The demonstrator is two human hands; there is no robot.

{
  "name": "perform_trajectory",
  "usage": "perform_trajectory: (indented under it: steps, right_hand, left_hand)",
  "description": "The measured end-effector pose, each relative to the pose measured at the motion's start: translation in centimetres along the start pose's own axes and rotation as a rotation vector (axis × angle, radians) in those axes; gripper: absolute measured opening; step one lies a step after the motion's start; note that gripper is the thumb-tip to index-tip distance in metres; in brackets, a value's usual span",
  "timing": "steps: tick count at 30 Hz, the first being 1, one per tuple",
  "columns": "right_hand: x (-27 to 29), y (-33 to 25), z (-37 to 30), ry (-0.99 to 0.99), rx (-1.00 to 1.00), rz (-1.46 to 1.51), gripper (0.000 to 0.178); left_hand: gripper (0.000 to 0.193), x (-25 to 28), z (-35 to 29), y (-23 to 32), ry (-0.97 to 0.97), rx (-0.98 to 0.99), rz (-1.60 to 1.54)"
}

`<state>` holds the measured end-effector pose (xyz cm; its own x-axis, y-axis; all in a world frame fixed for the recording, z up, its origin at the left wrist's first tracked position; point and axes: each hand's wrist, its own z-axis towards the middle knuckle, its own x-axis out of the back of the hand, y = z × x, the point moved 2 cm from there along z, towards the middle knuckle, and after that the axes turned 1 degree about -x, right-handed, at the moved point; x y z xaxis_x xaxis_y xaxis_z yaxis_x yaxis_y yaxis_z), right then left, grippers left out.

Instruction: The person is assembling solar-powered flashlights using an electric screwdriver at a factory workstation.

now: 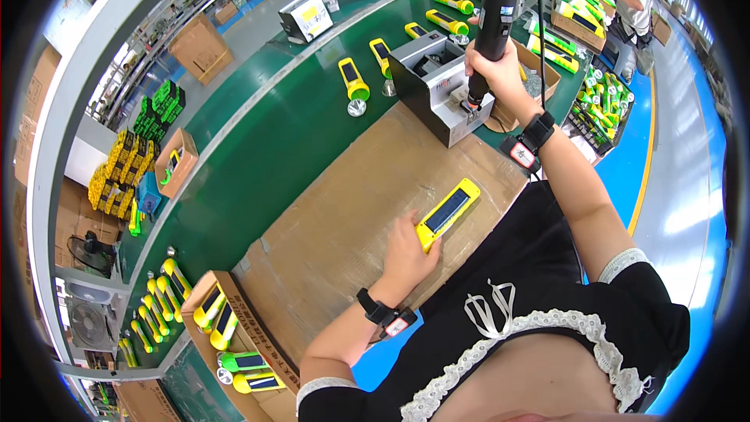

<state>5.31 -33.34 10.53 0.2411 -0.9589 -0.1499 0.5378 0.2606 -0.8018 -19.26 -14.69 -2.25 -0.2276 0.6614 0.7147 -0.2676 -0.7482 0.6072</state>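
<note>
My left hand [408, 256] is closed around the lower end of a yellow flashlight body [448, 212] with a dark solar panel facing up. The body is tilted over a brown cardboard sheet [328, 242] on the bench. Farther off, my right hand [502, 76] grips a black electric screwdriver [494, 25], held upright with its cable curving from the top. Its tip points down at the front opening of a grey-and-black screw feeder [451, 120]. Whether a screw sits on the tip is too small to tell.
Yellow flashlights [352, 78] lie along the green conveyor [258, 180] beyond the feeder. At the left stands an open carton [269, 352] holding several flashlights. A crate of flashlights [601, 109] and a co-worker [631, 4] are at the right.
</note>
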Motion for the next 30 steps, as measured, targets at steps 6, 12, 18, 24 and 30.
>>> perform_trajectory:
  steps: [6, 12, 18, 24, 30]
  right_hand:
    - [-0.5, -2.6, -4.7, -0.009, -0.057, 0.072, 0.055]
    - [-5.3, -6.8, -12.6, -0.106, -0.02, 0.304, 0.063]
    - [-8.6, -7.4, -17.0, -0.317, -0.03, 0.215, 0.062]
    - [-8.9, -6.4, -17.8, -0.318, -0.021, 0.183, 0.06]
    - [-8.9, -5.5, -17.6, -0.316, -0.032, 0.307, 0.055]
  left_hand:
    - [0.059, -0.2, 0.0, -0.4, 0.034, 0.04, -0.048]
    - [0.062, 0.2, 0.2, -0.4, 0.084, -0.024, 0.005]
    - [0.062, 0.4, -0.2, -0.7, 0.093, -0.01, -0.015]
    - [0.061, 0.3, -0.1, -0.4, 0.129, -0.046, -0.028]
    - [0.061, 0.4, -0.2, -0.4, 0.136, -0.049, -0.072]
